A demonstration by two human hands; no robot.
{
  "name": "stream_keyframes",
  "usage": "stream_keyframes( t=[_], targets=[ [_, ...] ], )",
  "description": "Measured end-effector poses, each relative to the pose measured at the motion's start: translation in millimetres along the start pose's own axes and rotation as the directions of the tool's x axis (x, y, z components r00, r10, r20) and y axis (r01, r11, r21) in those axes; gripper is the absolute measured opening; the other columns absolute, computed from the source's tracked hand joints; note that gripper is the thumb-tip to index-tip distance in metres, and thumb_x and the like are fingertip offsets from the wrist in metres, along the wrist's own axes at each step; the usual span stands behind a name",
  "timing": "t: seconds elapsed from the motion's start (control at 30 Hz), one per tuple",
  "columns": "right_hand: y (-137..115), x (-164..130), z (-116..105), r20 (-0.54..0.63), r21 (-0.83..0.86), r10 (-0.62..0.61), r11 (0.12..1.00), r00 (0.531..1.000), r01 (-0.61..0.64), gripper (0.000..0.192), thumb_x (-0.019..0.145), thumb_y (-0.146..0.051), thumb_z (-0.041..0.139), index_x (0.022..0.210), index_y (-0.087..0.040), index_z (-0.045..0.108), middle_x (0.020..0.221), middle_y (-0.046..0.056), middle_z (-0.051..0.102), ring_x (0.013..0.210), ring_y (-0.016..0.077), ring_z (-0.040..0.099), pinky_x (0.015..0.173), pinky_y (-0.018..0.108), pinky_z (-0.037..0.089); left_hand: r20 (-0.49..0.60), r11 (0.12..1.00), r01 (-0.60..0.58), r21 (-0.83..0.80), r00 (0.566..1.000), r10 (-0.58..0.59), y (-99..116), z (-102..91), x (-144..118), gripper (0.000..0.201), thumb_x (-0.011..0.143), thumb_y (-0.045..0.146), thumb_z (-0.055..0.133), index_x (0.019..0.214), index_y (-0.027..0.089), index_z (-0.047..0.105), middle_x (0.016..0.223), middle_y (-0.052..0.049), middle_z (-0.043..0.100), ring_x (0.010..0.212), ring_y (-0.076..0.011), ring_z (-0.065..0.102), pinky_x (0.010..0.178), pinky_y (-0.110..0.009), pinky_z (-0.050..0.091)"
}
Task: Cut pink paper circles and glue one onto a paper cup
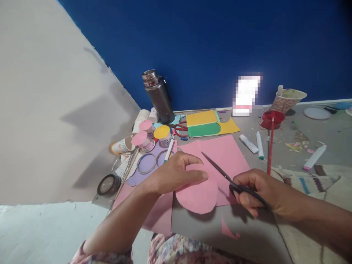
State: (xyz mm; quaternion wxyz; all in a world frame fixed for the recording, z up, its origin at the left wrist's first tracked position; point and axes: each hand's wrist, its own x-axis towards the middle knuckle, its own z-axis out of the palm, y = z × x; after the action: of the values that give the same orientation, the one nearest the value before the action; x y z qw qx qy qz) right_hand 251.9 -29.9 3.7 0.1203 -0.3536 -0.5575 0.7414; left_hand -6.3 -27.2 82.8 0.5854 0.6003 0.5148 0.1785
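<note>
My left hand (180, 174) pinches a round piece of pink paper (198, 194) by its upper edge, thumb on top. In my right hand (254, 189) is a pair of black-handled scissors (220, 168), the blades pointing up and left and looking closed. Their tips are near the top edge of the pink disc, above it. Below the hands lies a larger pink sheet (225, 150) on the grey table. A pink paper scrap (227, 229) rests near the front edge.
Behind stand a dark flask (159, 99) and paper cups topped with pink (139, 138) and yellow discs (162, 132). Tape rolls (109, 184) lie left. Yellow and green sheets (203, 123) lie at the back; markers (315, 157), a glue tube (249, 144) and a red brush (271, 146) are right.
</note>
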Motion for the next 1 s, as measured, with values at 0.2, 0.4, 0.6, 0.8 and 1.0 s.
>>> stream_keyframes(
  t=[0.2,0.4,0.6,0.8,1.0],
  targets=[
    [-14.1,5.7,1.6,-0.256,0.117,-0.177,0.970,0.950,0.213,0.048,0.064,-0.050,0.086,0.092,-0.017,0.064,0.080,0.001,0.061,0.066,0.0131,0.047,0.056,0.025,0.036,-0.191,0.999,-0.044,0.019,0.981,0.047,-5.3,17.6,20.8,0.025,0.078,0.038,0.070,0.068,0.015,0.067,0.065,0.001,0.057,0.061,-0.0115,0.050,0.052,-0.021,0.038],
    [-14.1,11.0,-0.7,-0.420,0.092,-0.124,0.980,0.899,0.178,0.031,0.067,-0.034,0.082,0.079,-0.018,0.059,0.067,-0.006,0.049,0.059,0.0094,0.039,0.053,0.024,0.029,-0.162,0.978,-0.130,-0.166,0.981,0.103,-23.3,39.5,44.7,0.029,0.081,0.040,0.073,0.070,0.014,0.065,0.067,0.001,0.059,0.061,-0.0109,0.051,0.056,-0.022,0.039],
    [-9.1,18.3,-15.4,-0.559,0.234,-0.134,0.921,0.818,0.311,0.035,0.062,-0.032,0.085,0.080,-0.018,0.058,0.070,-0.006,0.056,0.064,0.0121,0.050,0.059,0.026,0.038,-0.057,0.897,-0.094,-0.432,0.995,0.077,-39.7,48.2,51.2,0.024,0.076,0.033,0.078,0.080,0.013,0.065,0.059,-0.002,0.065,0.051,-0.0138,0.060,0.054,-0.025,0.045],
    [-5.5,24.7,-18.8,-0.554,0.209,-0.118,0.938,0.824,0.275,0.038,0.058,-0.032,0.087,0.076,-0.018,0.056,0.068,-0.004,0.056,0.061,0.0108,0.047,0.055,0.025,0.036,-0.192,0.845,-0.116,-0.523,0.981,0.016,-41.7,47.0,58.1,0.018,0.072,0.026,0.076,0.071,0.015,0.061,0.052,0.004,0.055,0.042,-0.0075,0.047,0.045,-0.022,0.040],
    [-2.7,28.8,-16.6,-0.516,0.183,-0.106,0.956,0.850,0.231,0.035,0.062,-0.032,0.084,0.077,-0.017,0.056,0.068,-0.004,0.055,0.058,0.0108,0.049,0.053,0.025,0.039,-0.234,0.819,-0.129,-0.560,0.972,-0.007,-49.7,51.5,61.3,0.018,0.071,0.028,0.073,0.072,0.017,0.059,0.055,0.004,0.056,0.044,-0.0090,0.050,0.048,-0.023,0.043]
  ],
)
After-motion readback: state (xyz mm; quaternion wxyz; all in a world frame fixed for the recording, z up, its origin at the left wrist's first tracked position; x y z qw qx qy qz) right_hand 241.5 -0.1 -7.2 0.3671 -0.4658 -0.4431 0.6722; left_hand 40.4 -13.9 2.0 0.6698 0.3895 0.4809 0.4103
